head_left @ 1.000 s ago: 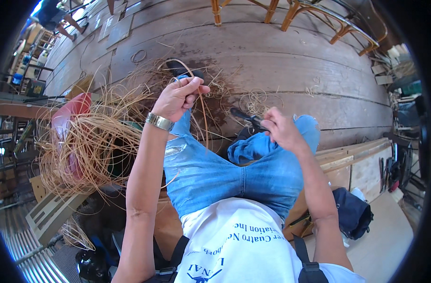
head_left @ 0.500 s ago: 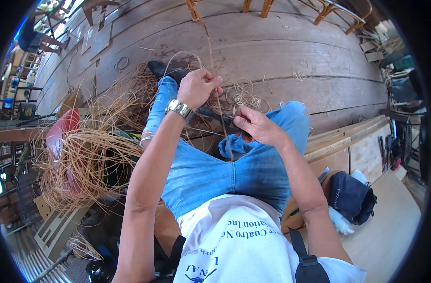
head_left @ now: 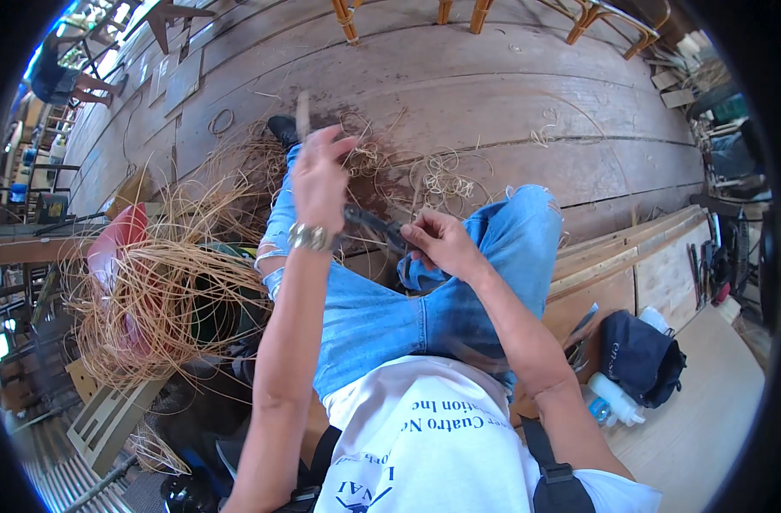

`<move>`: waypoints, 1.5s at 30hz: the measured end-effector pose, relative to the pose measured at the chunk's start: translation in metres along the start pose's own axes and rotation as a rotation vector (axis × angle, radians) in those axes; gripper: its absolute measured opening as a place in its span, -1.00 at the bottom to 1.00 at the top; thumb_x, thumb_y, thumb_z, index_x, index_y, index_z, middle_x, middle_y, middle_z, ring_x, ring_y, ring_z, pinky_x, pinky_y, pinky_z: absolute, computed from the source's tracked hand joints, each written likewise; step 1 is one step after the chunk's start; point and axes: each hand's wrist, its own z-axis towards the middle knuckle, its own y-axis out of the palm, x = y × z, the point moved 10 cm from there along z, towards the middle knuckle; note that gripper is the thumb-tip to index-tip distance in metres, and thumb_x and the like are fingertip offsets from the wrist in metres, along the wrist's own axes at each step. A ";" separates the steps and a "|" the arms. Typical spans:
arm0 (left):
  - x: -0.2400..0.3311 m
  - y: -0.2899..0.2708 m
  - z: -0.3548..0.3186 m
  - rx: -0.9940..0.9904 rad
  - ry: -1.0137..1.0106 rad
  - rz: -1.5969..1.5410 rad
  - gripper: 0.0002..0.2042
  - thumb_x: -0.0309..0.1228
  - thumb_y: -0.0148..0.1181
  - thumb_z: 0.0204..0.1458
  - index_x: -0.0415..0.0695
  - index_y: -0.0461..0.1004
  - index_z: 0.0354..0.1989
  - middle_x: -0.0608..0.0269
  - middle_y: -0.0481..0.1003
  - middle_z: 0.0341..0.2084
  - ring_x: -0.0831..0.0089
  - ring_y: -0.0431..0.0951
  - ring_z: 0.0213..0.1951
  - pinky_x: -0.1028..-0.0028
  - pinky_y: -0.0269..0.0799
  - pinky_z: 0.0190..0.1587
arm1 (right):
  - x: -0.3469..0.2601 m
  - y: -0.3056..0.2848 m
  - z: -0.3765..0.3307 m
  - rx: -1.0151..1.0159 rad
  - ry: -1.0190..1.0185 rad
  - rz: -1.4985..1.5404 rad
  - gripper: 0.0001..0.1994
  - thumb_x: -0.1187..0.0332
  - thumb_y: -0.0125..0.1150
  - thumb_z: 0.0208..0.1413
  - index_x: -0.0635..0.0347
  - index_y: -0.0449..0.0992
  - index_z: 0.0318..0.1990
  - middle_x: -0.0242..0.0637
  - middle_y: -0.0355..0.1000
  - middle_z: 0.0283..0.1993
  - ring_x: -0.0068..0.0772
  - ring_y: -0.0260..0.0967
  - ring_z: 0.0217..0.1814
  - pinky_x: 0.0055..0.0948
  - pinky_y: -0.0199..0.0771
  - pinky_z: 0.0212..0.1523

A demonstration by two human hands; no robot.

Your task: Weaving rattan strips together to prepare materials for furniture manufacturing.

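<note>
My left hand (head_left: 320,179), a metal watch on its wrist, is raised over my left shin and smeared by motion. Whether its fingers grip anything cannot be made out. Just beyond them shows a short, blurred pale strip (head_left: 303,113). Over my lap, near the bent knee, my right hand (head_left: 442,244) has its thumb and fingers closed on a dark narrow tool (head_left: 375,224) that points toward the left hand; its exact kind is unclear. A large tangled bundle of thin cane strands (head_left: 164,291) lies at my left beside a red bag (head_left: 121,235).
Curled cane shavings (head_left: 446,178) litter the plank floor (head_left: 493,111) ahead. A faint long strand (head_left: 591,124) arcs at the right. Cane furniture legs (head_left: 346,21) stand at the far edge. On the bench to my right are a dark blue bag (head_left: 639,359) and a white bottle (head_left: 615,395).
My left hand has moved left and turned, its fingers now blurred. The upright cane strand between my hands is gone from there. My right hand has shifted slightly left.
</note>
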 end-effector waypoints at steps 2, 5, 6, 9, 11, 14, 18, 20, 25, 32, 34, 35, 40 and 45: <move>-0.020 -0.059 -0.028 0.320 -0.186 -0.211 -0.63 -0.14 -0.13 0.40 -0.17 0.51 -0.07 0.09 0.61 -0.24 0.68 0.15 -0.69 0.60 0.01 -0.67 | 0.004 -0.004 0.004 0.075 -0.026 -0.021 -0.71 0.20 0.27 0.28 0.22 0.46 -0.37 -0.40 0.45 -0.57 -0.65 0.35 -0.62 -0.59 0.31 -0.62; -0.054 -0.059 -0.086 0.053 -0.399 0.175 -0.48 0.03 -0.18 0.39 -0.22 0.53 -0.15 0.18 0.60 -0.40 0.69 0.19 -0.68 0.61 0.06 -0.64 | 0.000 -0.011 0.010 0.218 -0.141 -0.095 -0.68 0.17 0.29 0.26 0.21 0.44 -0.40 -0.39 0.44 -0.58 -0.65 0.37 -0.59 -0.52 0.31 -0.59; -0.068 -0.050 -0.101 -0.048 -0.440 0.197 -0.44 0.08 -0.17 0.37 -0.22 0.55 -0.17 0.20 0.60 -0.45 0.69 0.20 -0.67 0.61 0.07 -0.63 | 0.002 -0.008 0.014 0.208 -0.143 -0.100 -0.68 0.17 0.29 0.26 0.21 0.44 -0.40 -0.39 0.44 -0.58 -0.65 0.37 -0.59 -0.52 0.31 -0.59; -0.094 -0.019 -0.123 -0.203 -0.389 0.365 -0.45 0.09 -0.02 0.32 -0.22 0.59 -0.30 0.33 0.54 -0.56 0.70 0.25 -0.62 0.60 0.11 -0.59 | 0.005 -0.007 0.020 0.278 -0.152 -0.135 -0.66 0.17 0.30 0.25 0.20 0.40 -0.44 -0.38 0.41 -0.61 -0.66 0.33 -0.59 -0.49 0.31 -0.57; -0.096 -0.003 -0.121 -0.254 -0.286 0.404 -0.48 0.05 0.04 0.31 -0.21 0.58 -0.38 0.37 0.51 -0.59 0.71 0.26 -0.61 0.59 0.10 -0.59 | 0.004 -0.004 0.021 0.278 -0.167 -0.158 -0.65 0.17 0.30 0.24 0.20 0.39 -0.45 -0.40 0.39 -0.62 -0.66 0.32 -0.60 -0.49 0.31 -0.58; -0.095 0.008 -0.113 -0.305 -0.221 0.508 -0.56 -0.05 0.14 0.30 -0.18 0.52 -0.48 0.46 0.40 -0.66 0.71 0.24 -0.61 0.57 0.09 -0.59 | 0.003 -0.003 0.018 0.270 -0.168 -0.120 -0.64 0.16 0.31 0.24 0.18 0.38 -0.47 -0.45 0.36 -0.63 -0.67 0.29 -0.63 -0.52 0.27 -0.62; -0.087 0.015 -0.107 -0.297 -0.221 0.451 -0.60 -0.15 0.16 0.30 -0.14 0.46 -0.54 0.56 0.27 -0.69 0.73 0.16 -0.62 0.53 0.04 -0.60 | 0.013 -0.006 0.016 0.228 -0.016 0.106 -0.65 0.16 0.33 0.23 0.10 0.38 -0.50 -0.49 0.35 -0.62 -0.70 0.24 -0.69 -0.60 0.17 -0.73; -0.076 0.022 -0.107 -0.318 -0.184 0.422 -0.62 -0.17 0.16 0.30 -0.15 0.46 -0.54 0.58 0.25 -0.69 0.73 0.14 -0.61 0.52 0.03 -0.60 | 0.003 -0.011 0.015 0.239 -0.006 0.133 -0.66 0.17 0.33 0.23 0.08 0.37 -0.50 -0.49 0.34 -0.63 -0.71 0.24 -0.70 -0.61 0.15 -0.75; -0.019 0.016 -0.117 -0.342 -0.020 0.558 -0.60 -0.22 0.16 0.28 -0.23 0.40 -0.56 0.35 0.24 -0.74 0.60 0.15 -0.62 0.42 0.08 -0.59 | -0.043 -0.035 0.015 0.265 -0.040 0.075 -0.70 0.20 0.32 0.24 0.04 0.40 -0.49 -0.43 0.42 -0.61 -0.75 0.21 -0.74 -0.69 0.03 -0.80; 0.017 -0.047 -0.193 -0.353 -0.064 0.687 -0.58 -0.27 0.16 0.25 -0.25 0.34 -0.64 0.11 0.23 -0.80 0.35 0.16 -0.74 0.31 0.08 -0.64 | -0.078 -0.114 0.032 0.279 -0.134 0.101 -0.69 0.15 0.27 0.27 0.03 0.42 -0.48 -0.41 0.39 -0.65 -0.73 0.16 -0.79 -0.66 0.00 -0.83; 0.013 -0.073 -0.221 -0.392 -0.120 0.735 -0.59 -0.32 0.16 0.25 -0.24 0.33 -0.66 0.15 0.23 -0.81 0.40 0.18 -0.74 0.33 0.07 -0.64 | -0.085 -0.137 0.032 0.324 -0.138 -0.022 -0.69 0.11 0.25 0.28 0.04 0.43 -0.45 -0.44 0.37 -0.65 -0.72 0.15 -0.80 -0.66 0.00 -0.82; 0.019 -0.088 -0.237 -0.409 -0.112 0.734 -0.60 -0.34 0.15 0.25 -0.22 0.34 -0.66 0.22 0.24 -0.81 0.46 0.17 -0.74 0.36 0.05 -0.65 | -0.100 -0.176 0.021 0.533 -0.178 0.020 -0.70 0.10 0.23 0.29 0.05 0.44 -0.41 -0.45 0.35 -0.65 -0.72 0.15 -0.79 -0.66 0.00 -0.81; -0.002 -0.182 -0.298 -0.180 -0.568 0.393 -0.57 -0.35 0.07 0.28 -0.13 0.32 -0.72 0.47 0.30 -0.78 0.67 0.18 -0.69 0.51 0.00 -0.61 | -0.133 -0.260 -0.027 0.695 -0.292 -0.019 -0.74 0.11 0.17 0.33 0.05 0.42 -0.32 -0.46 0.35 -0.61 -0.72 0.16 -0.75 -0.68 0.03 -0.77; 0.001 -0.178 -0.256 -0.112 -0.456 0.228 -0.56 -0.21 -0.06 0.39 -0.16 0.40 -0.57 0.45 0.29 -0.70 0.68 0.19 -0.62 0.59 0.07 -0.53 | -0.109 -0.257 -0.034 0.706 -0.362 -0.312 -0.75 0.11 0.07 0.39 0.02 0.35 -0.28 -0.45 0.37 -0.56 -0.76 0.15 -0.72 -0.69 0.07 -0.75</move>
